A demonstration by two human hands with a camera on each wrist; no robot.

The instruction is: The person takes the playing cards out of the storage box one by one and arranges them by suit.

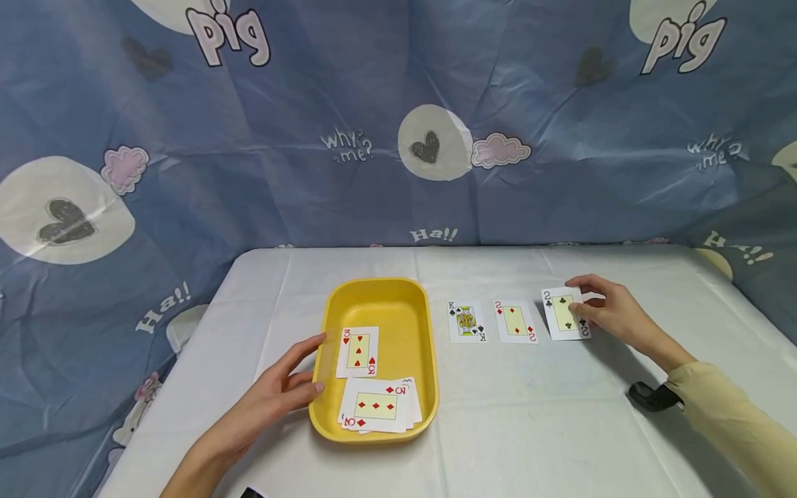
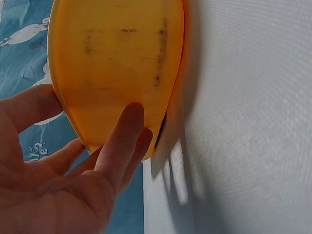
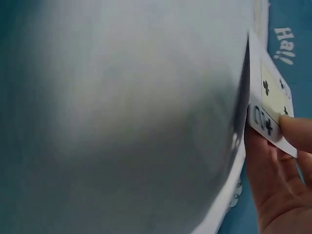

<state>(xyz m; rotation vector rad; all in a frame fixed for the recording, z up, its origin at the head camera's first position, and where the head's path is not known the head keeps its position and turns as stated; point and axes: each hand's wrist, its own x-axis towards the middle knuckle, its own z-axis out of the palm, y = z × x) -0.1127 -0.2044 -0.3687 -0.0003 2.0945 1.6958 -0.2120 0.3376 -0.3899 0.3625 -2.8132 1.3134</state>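
Observation:
My right hand (image 1: 613, 315) pinches a two of clubs (image 1: 556, 324) between thumb and fingers; the card tilts, its left edge raised above the white cloth. In the right wrist view the thumb lies on the card's face (image 3: 274, 97). Left of it, a two of diamonds (image 1: 515, 333) and a king of spades (image 1: 462, 335) lie face up in a row. With extended fingers, my left hand (image 1: 264, 401) touches the left side of a yellow tray (image 1: 429, 332). Inside the tray are a three of hearts (image 1: 367, 333) and a loose stack topped by a three of diamonds (image 1: 376, 424).
A white cloth (image 1: 535, 415) covers the table. Behind it hangs a blue printed curtain (image 1: 349, 200), which also runs down the left side. A black strap or device (image 1: 652, 397) sticks out below the right wrist.

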